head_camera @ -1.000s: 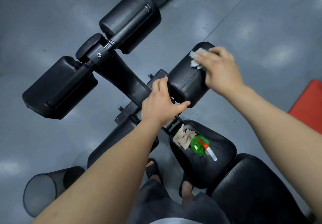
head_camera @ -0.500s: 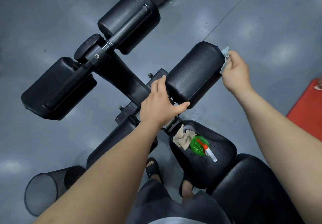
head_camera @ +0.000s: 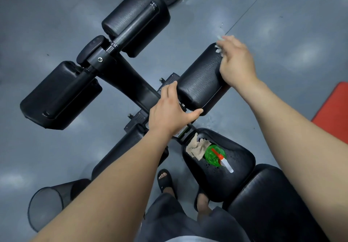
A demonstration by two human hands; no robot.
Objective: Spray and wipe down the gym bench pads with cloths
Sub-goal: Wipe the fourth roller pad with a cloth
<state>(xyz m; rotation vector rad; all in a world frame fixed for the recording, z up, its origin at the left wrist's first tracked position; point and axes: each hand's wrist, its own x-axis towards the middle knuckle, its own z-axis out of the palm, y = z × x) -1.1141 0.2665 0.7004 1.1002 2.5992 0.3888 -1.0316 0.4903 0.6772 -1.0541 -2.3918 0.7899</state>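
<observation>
A black roller pad (head_camera: 202, 79) of the gym bench lies in the middle of the view. My right hand (head_camera: 236, 62) holds a pale blue cloth (head_camera: 219, 44) against the pad's far right end; the hand hides most of the cloth. My left hand (head_camera: 171, 111) grips the pad's near left end, thumb stretched along its lower edge. On the black seat pad (head_camera: 235, 177) below stand a green spray bottle (head_camera: 216, 156) with an orange and white trigger and a crumpled beige cloth (head_camera: 196, 147).
Two more black roller pads sit at the upper middle (head_camera: 131, 19) and the left (head_camera: 56, 94) on a black frame. A black mesh bin (head_camera: 45, 207) stands at lower left. A red mat (head_camera: 335, 113) lies at the right edge. My sandalled feet are beside the seat.
My right hand with the cloth went from the pad's top to off its right end, and is now back on the top of that end. My left hand has stayed put.
</observation>
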